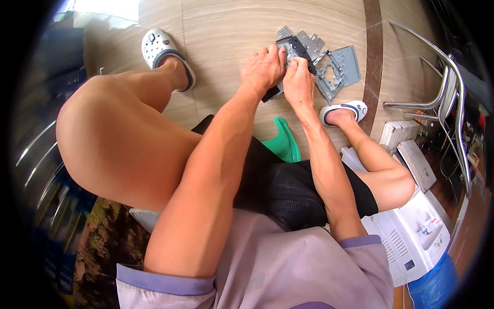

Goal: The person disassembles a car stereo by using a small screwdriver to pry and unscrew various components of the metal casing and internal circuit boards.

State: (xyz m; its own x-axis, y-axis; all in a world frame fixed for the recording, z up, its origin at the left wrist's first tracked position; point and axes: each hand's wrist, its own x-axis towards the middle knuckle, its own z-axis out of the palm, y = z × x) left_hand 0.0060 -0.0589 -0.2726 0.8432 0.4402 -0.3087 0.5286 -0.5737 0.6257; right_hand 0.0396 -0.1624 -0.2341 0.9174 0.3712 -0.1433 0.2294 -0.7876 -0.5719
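Grey metal brackets (337, 69) lie on floor; black part (298, 51) sits just left of them, clamped by left hand (263, 67) and right hand (297, 82) pressed together. Judgement: steady grip, small finger moves.

Both hands (280, 72) on black part (298, 49)

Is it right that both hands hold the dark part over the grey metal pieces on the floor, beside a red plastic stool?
Not quite. In the head view the left hand and right hand do hold the dark part over the grey metal pieces on the floor, but the plastic stool is green, not red.
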